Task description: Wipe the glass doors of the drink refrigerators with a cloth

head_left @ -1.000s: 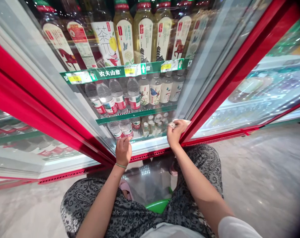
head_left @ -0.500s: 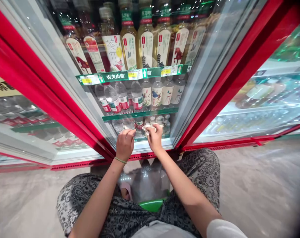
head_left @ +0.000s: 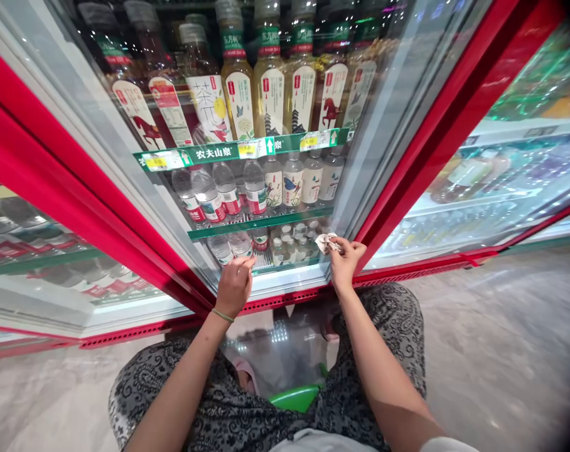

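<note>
I'm watching the right hand (head_left: pixel 345 260) pinch a crumpled white wipe (head_left: pixel 326 243) between thumb and fingers; the soft, creased wad is sitting in front of the smooth glass door (head_left: pixel 280 276), near its lower right corner. The left hand (head_left: pixel 235 285) is showing curled fingers by the pane's lower left; I'm not managing to tell whether they're holding anything or touching the glass. A thin green band (head_left: pixel 223 315) is circling that wrist.

Behind the pane, I'm reading 农夫山泉 in white on the green shelf strip (head_left: pixel 212 153), 茶π on one tea bottle (head_left: pixel 208 103), and 东方树 on neighbouring green neck bands. Clear, rounded water bottles (head_left: pixel 255 191) are wearing red-and-white labels below.

Glossy red frames (head_left: pixel 421 135) are flanking the door, and the glass is standing between the hands and the bottles. Closer in, paisley-patterned trousers (head_left: pixel 165 386) are covering spread knees, with something smooth and green (head_left: pixel 294 398) showing between them above the greyish floor (head_left: pixel 492 358).
</note>
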Tool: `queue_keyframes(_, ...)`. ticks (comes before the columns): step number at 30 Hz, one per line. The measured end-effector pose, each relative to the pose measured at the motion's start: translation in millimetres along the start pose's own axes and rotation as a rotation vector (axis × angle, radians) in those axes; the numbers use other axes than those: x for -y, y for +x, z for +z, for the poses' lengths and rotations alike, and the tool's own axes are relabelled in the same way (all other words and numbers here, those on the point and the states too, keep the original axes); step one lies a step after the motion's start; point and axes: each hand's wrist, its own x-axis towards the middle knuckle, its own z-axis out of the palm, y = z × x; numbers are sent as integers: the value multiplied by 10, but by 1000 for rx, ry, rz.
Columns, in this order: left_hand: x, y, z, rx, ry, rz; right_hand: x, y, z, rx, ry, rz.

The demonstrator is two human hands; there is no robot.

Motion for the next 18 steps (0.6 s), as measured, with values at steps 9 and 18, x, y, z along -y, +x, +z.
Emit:
queue_keyframes(9,219,-17,-89,-9,-26,-22,635,-949,746,149,9,-288)
queue_keyframes(18,207,-62,-83,-11,-56,-46,468,-540,451,143,-34,-381)
